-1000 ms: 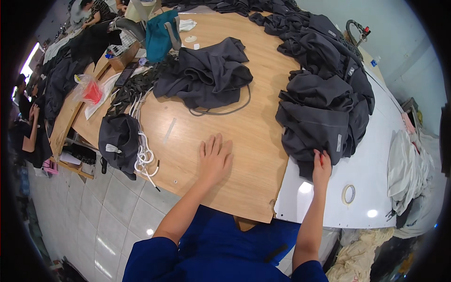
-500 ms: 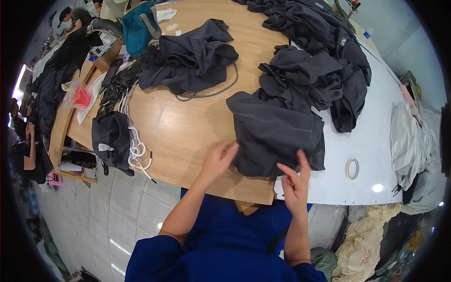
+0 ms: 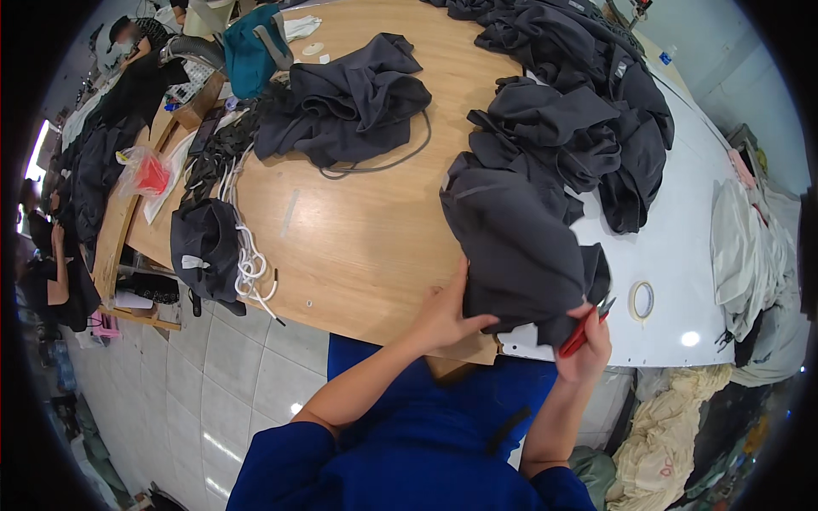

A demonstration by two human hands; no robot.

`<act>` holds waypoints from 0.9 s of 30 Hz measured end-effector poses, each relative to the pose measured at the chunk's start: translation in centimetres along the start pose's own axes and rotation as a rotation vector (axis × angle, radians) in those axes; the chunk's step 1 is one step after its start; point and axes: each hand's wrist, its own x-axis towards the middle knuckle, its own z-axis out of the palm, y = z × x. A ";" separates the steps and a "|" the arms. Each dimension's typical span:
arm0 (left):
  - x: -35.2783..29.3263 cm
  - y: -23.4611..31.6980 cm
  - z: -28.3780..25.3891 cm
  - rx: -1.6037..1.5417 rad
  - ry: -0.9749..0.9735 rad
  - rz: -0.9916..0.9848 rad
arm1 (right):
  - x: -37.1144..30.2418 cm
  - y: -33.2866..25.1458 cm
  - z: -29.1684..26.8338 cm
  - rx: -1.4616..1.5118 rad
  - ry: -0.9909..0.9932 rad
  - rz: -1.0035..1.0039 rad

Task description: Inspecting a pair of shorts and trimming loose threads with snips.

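A dark grey garment piece lies in front of me, bunched and partly over the table's edge where wood meets white. My left hand touches its left side, thumb and forefinger spread apart against the cloth. In my right hand is a pair of red-handled thread snips, gripped with the metal blades pointing up and to the right. The snips are beside the garment's lower right corner, where my fingertips meet the cloth.
More dark garments are heaped beyond, and another dark bundle lies far left with a cord. A tape roll sits on the white surface. White cords hang by a dark pouch-like piece. Other people work at far left.
The garment piece has shifted right and become more bunched. Red snips now show in my right hand, which moved right. My left hand moved right, onto the cloth's edge.
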 end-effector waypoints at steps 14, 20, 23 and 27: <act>-3.0 3.0 -18.8 0.673 0.219 0.166 | -3.0 -3.5 -1.5 -0.826 0.076 0.406; -0.6 -1.3 -14.3 0.449 0.283 0.115 | -2.1 1.5 0.8 -0.742 0.042 0.253; 0.9 -2.0 -11.5 0.499 0.146 0.067 | -1.5 3.2 2.8 -0.632 -0.053 0.291; 0.6 -0.4 -9.2 0.220 0.116 0.036 | -1.3 4.4 4.1 -0.616 -0.086 0.292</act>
